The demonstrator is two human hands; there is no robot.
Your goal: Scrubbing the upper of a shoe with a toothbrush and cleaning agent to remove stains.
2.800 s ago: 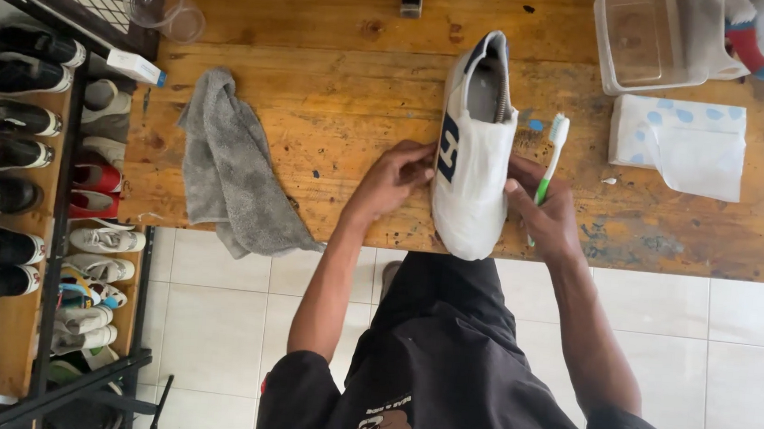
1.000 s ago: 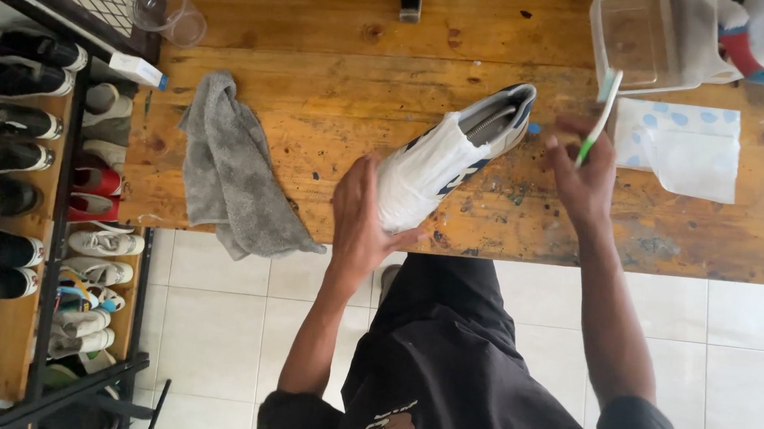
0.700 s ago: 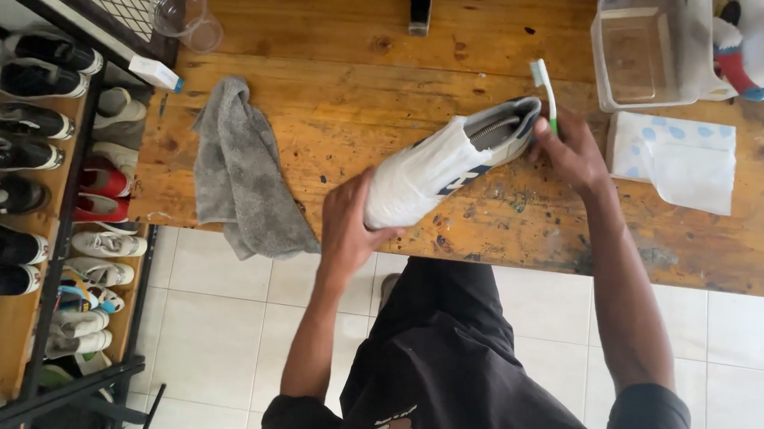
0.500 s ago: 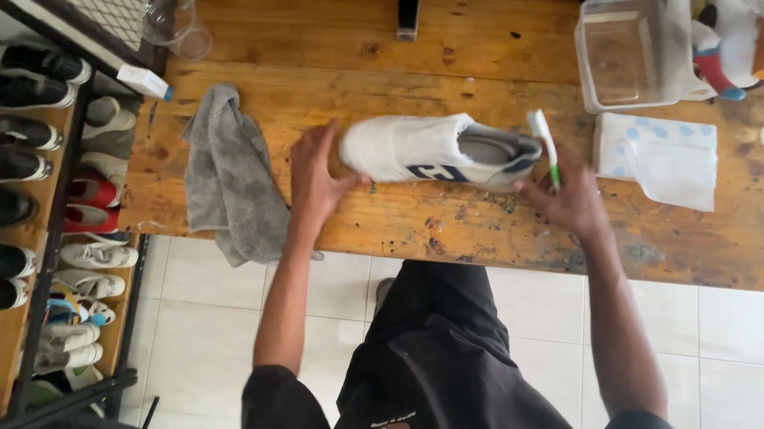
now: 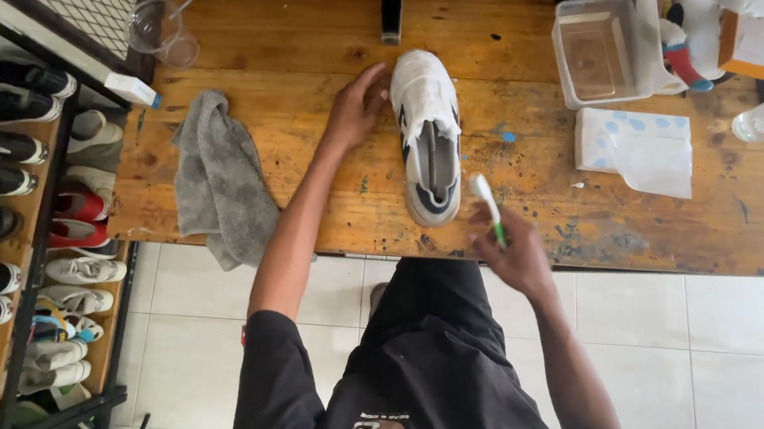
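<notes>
White sneaker (image 5: 426, 133): upper centre of frame, on the wooden table (image 5: 323, 25). Long axis runs top to bottom; toe toward the top edge, heel and opening toward the person at the bottom. Dark side markings, dark heel trim.

Left hand (image 5: 356, 107): fingers spread, resting against the shoe's left side near the toe, steadying rather than clenching it.

Right hand (image 5: 511, 249): lower centre-right, over the table's near edge, closed around a white-and-green toothbrush (image 5: 487, 208), bristle end tilted toward the shoe's heel.

Grey cloth (image 5: 218, 182): crumpled, left of centre, draped over the near edge.

Clear plastic tub (image 5: 597, 51): rectangular, upper right.

White pack with blue spots (image 5: 635, 149): flat, rectangular, right of the shoe.

Clear cup (image 5: 163, 33): upper left.

Shoe rack (image 5: 20, 201): far left, pairs stacked.
</notes>
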